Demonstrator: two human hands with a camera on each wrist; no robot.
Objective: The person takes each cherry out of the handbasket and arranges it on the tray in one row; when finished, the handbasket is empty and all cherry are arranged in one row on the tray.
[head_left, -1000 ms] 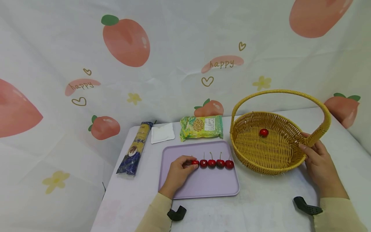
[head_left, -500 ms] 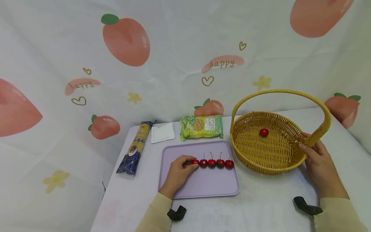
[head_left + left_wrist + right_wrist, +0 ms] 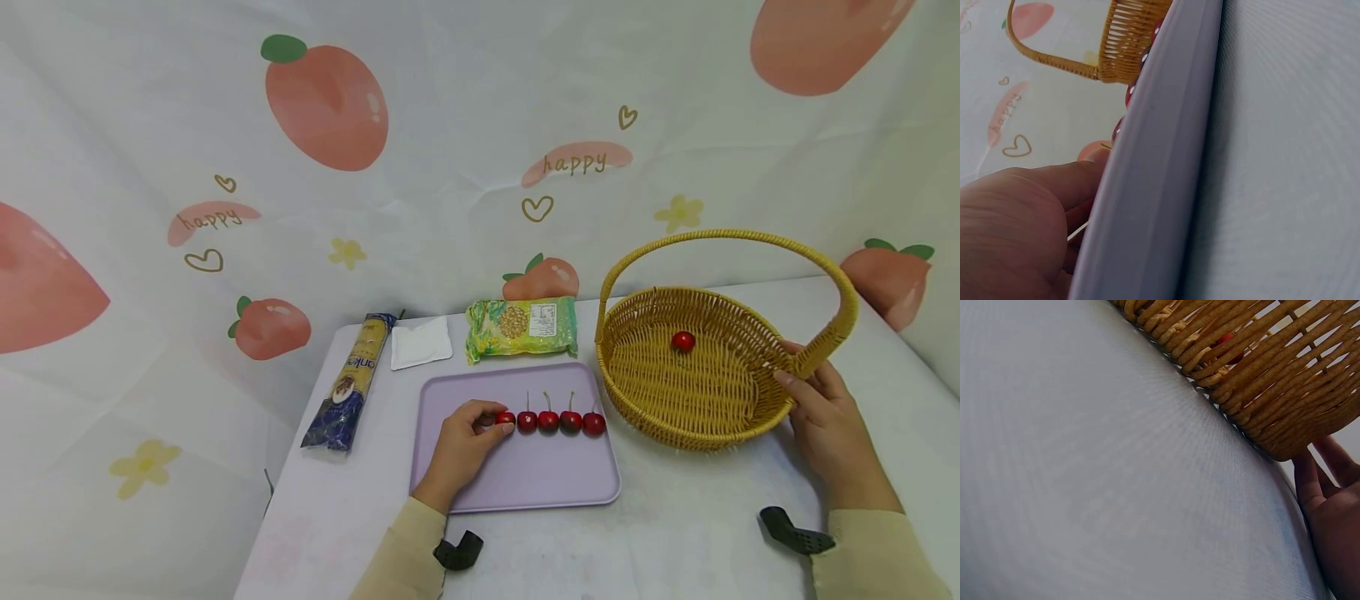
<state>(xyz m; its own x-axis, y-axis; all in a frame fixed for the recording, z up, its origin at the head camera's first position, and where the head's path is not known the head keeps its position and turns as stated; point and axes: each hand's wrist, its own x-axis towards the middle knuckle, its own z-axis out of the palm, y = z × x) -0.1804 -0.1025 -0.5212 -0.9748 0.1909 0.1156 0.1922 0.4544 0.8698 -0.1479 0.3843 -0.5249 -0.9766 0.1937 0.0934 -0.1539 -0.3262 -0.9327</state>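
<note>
My left hand pinches the leftmost cherry of a row on the lilac tray; its fingers cover part of the fruit. To its right stand several more red cherries in line, stems pointing up. Seen from the left wrist, the tray's raised side hides most of the row and the fingertips. My right hand grips the right rim of a yellow wicker basket, thumb over the edge near the handle's foot. One cherry lies inside the basket.
Behind the tray lie a green and yellow food packet and a flat white sachet. At the left is a blue and gold pasta-like packet. A peach-printed cloth hangs at the table's back edge.
</note>
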